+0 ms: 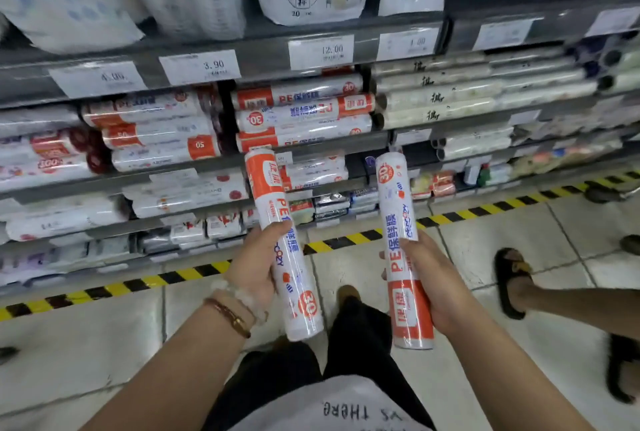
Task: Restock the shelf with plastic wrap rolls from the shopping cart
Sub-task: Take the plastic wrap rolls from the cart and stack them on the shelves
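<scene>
Head view, the only one: both hands are out in front of the shelf, each carrying one plastic wrap roll.

Left hand (254, 269) has its fingers curled round the left roll (284, 245) at about mid-length, orange end pointing up toward the shelf. Right hand (431, 283) is wrapped round the lower half of the right roll (403, 250), orange end down. Both rolls are roughly upright, a little tilted, apart from each other, over the tiled floor (519, 240) and not yet on the shelf.

Target looks like the middle shelf (311, 150), where matching rolls (304, 108) lie stacked sideways between the taller stack on the left and the pale rolls (450, 98) on the right.

Handling, my guess: light, stiff tube core, glossy film sleeve so somewhat slippery. A mid-length grip balances it best; an end grip lets it swing. Not fragile, but the top of a stack may roll off the front edge.

Readable: "PE" plus Chinese characters, "COZY" lettering, "30" in a red circle. Price tags (199, 67) read 3.90, 12.00, 4.00-ish; others are blurred. A bag above reads "20".

Cart not in view. Yellow-black tape (346, 240) runs along the shelf base. Another person's sandalled foot (512, 278) is on the right.
</scene>
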